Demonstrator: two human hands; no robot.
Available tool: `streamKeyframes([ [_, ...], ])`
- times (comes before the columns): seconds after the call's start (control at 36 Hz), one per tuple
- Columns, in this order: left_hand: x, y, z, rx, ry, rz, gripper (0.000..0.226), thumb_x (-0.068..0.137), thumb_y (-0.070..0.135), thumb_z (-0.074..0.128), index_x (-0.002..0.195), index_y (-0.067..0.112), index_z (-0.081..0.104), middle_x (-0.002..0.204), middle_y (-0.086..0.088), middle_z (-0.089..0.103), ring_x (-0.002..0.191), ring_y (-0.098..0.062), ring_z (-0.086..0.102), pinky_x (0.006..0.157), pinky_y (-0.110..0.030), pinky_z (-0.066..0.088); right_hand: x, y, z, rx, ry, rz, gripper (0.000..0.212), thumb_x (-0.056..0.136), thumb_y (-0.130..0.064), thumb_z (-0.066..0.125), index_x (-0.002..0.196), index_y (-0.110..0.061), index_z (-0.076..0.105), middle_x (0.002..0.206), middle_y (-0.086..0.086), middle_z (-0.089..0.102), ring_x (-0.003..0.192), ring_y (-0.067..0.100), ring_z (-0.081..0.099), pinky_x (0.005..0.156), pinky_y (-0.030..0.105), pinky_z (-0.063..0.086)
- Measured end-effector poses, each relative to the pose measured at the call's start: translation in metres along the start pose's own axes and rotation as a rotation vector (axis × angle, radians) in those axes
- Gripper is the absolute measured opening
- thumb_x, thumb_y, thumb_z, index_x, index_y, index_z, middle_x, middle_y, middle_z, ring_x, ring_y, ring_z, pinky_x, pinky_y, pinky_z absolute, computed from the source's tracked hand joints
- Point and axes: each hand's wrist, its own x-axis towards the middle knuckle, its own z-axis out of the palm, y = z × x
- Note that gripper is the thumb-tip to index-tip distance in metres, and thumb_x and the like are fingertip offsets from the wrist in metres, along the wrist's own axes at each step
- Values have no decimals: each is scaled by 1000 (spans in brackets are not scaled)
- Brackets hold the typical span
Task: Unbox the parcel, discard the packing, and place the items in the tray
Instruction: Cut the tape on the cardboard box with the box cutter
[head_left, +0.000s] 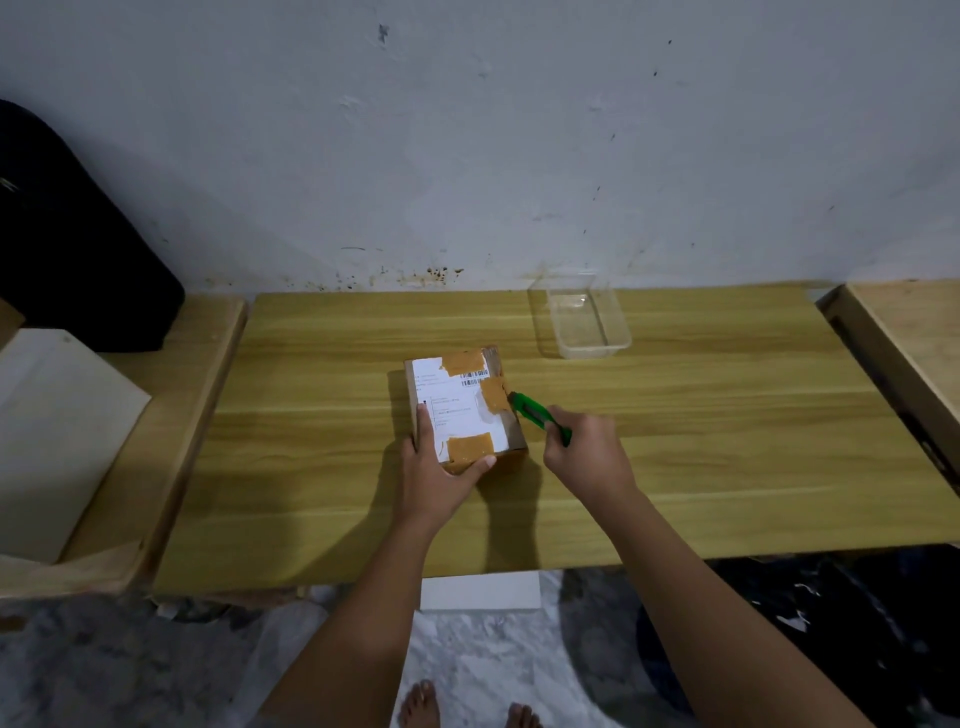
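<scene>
A small cardboard parcel (462, 405) with a white shipping label and brown tape patches lies in the middle of the wooden table (675, 441). My left hand (436, 473) grips its near left corner, the index finger along the left edge and the thumb across the front edge. My right hand (587, 452) holds a green utility knife (537, 413) whose tip touches the parcel's right edge by a tape patch. A clear plastic tray (584, 317) stands empty at the back of the table, right of the parcel.
A black bag (72, 249) and a white board (57, 436) sit on a lower wooden surface (197, 395) at left. Another wooden piece (914, 332) borders the table at right. A stained wall (467, 156) runs behind. Dark cloth (831, 623) lies on the floor.
</scene>
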Motion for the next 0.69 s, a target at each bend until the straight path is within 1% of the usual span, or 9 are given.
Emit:
streamKeyframes([
  [0.17,-1,1,-1,-2,8,10,114,66,59,71,146,37,-7,145,-11,23,132,-29,32,100,-40,39,-10,4,-3,-20,-4,-17,25,86,-11,50,104,-6,67,71,18,67,59,31,60,52,37,49],
  [0.22,-2,2,-1,0,9,9,115,66,60,71,146,37,-8,146,-11,23,132,-30,32,100,-41,39,-13,5,-6,-31,-19,-22,25,87,-12,51,105,-7,67,73,18,68,61,30,61,52,34,48],
  [0.31,-2,3,-1,-5,9,-3,115,66,59,72,146,37,-8,147,-12,21,134,-31,30,102,-42,38,-19,8,-7,-32,-22,-27,25,87,-14,51,106,-11,67,68,16,66,57,28,59,48,30,41],
  [0.36,-2,4,-1,-20,9,-2,115,66,57,73,146,36,-7,147,-13,20,134,-31,29,103,-41,36,-22,12,-8,-9,-16,-5,27,87,-15,51,110,-13,66,67,15,67,57,28,59,48,33,43],
  [0.39,-3,4,0,-31,10,-1,115,66,56,73,147,35,-7,147,-13,20,135,-31,29,104,-41,36,-23,13,-9,5,-8,12,29,87,-16,52,113,-14,65,67,16,67,56,29,60,48,33,44],
  [0.5,-7,7,4,-68,7,-12,114,68,54,73,147,34,-7,150,-14,16,136,-31,27,104,-41,35,-26,20,-12,65,62,48,30,88,-16,54,116,-13,64,62,12,66,49,24,56,43,27,39],
  [0.56,-14,6,7,-81,17,3,108,72,53,70,147,34,-4,147,-13,23,133,-29,31,100,-38,37,-24,21,-14,130,121,95,30,88,-15,54,117,-11,63,63,11,65,46,20,53,41,25,37],
  [0.64,-25,0,7,-77,46,63,91,80,50,63,148,31,7,138,-8,35,128,-23,37,90,-28,36,-16,20,-15,209,159,148,32,89,-16,53,120,-10,60,70,13,68,45,13,50,41,23,35],
  [0.69,-23,-5,2,-46,81,101,78,85,47,59,148,26,17,136,-8,37,126,-22,39,91,-24,36,-9,18,-14,221,178,146,31,90,-15,53,119,-9,60,71,14,69,45,12,50,42,22,35],
])
